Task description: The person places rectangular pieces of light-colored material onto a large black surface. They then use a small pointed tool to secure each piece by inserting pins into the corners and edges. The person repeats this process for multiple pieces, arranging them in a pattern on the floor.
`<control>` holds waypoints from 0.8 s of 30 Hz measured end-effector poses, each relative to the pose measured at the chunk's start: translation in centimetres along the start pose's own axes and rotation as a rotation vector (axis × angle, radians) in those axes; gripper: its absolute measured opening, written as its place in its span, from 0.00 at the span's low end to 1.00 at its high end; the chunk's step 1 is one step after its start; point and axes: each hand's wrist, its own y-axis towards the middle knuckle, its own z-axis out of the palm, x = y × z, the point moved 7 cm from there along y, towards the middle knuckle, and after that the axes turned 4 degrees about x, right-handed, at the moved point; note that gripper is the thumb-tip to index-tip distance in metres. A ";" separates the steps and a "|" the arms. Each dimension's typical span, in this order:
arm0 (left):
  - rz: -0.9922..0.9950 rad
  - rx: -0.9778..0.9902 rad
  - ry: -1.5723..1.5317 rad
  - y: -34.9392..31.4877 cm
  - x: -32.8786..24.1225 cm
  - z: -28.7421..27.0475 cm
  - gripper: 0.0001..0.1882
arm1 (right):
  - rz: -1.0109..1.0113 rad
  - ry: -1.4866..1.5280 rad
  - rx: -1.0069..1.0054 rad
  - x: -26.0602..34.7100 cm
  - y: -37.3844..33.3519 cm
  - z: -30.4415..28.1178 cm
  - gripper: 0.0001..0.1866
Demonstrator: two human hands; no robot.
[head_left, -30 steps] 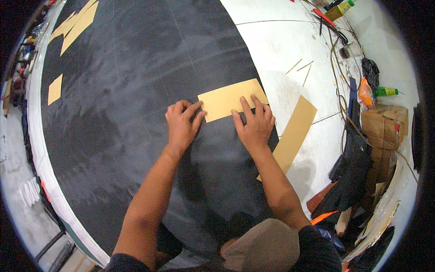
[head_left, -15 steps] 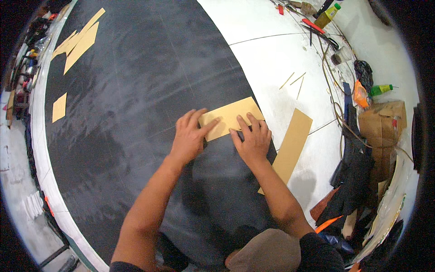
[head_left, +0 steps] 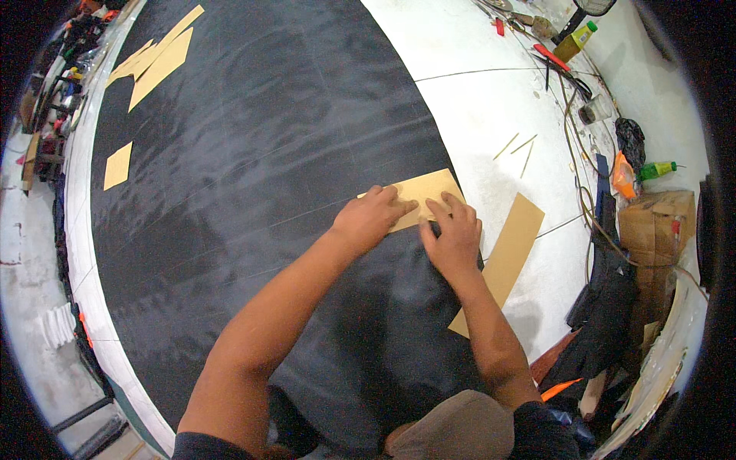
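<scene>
A tan rectangular card piece lies flat on a large sheet of black material, close to that sheet's right edge. My left hand rests over the card's left part, covering it, with fingers laid flat towards the middle. On the card's right part and near edge sit the spread fingers of my right hand. Neither hand grasps anything; both press from above. A longer tan card strip lies just beyond the sheet on the white surface, its lower part passing behind my right forearm.
Several tan card pieces overlap at the far left, with a smaller one nearer. Thin tan slivers lie on the white surface. Along the right stand a cardboard box, cables, a yellow bottle and dark cloth.
My left hand has slid to the right across the card, nearer to my right hand. The card and my right hand stay nearly in place, while the whole view has shifted slightly.
</scene>
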 end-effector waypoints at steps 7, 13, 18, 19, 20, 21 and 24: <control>0.021 0.146 0.055 1.2 0.7 -0.4 0.26 | 0.267 0.655 0.088 -0.6 0.1 -1.3 0.18; 0.105 0.197 0.124 2.0 1.1 -0.2 0.31 | 0.118 0.838 0.363 3.9 -1.5 2.6 0.15; 0.103 0.222 0.125 2.0 1.0 -0.5 0.34 | 0.022 0.719 0.400 5.0 -1.0 3.5 0.11; 0.100 0.221 0.115 2.0 1.0 -0.6 0.35 | 0.001 0.689 0.397 5.1 -1.0 3.6 0.11; 0.104 0.221 0.103 2.0 1.0 -0.6 0.35 | 0.002 0.674 0.394 5.2 -0.9 3.6 0.11; 0.108 0.222 0.091 2.0 1.0 -0.7 0.35 | 0.003 0.659 0.391 5.2 -0.9 3.7 0.10; 0.113 0.226 0.094 2.0 0.7 -0.8 0.36 | -0.008 0.636 0.353 5.3 -1.0 3.4 0.10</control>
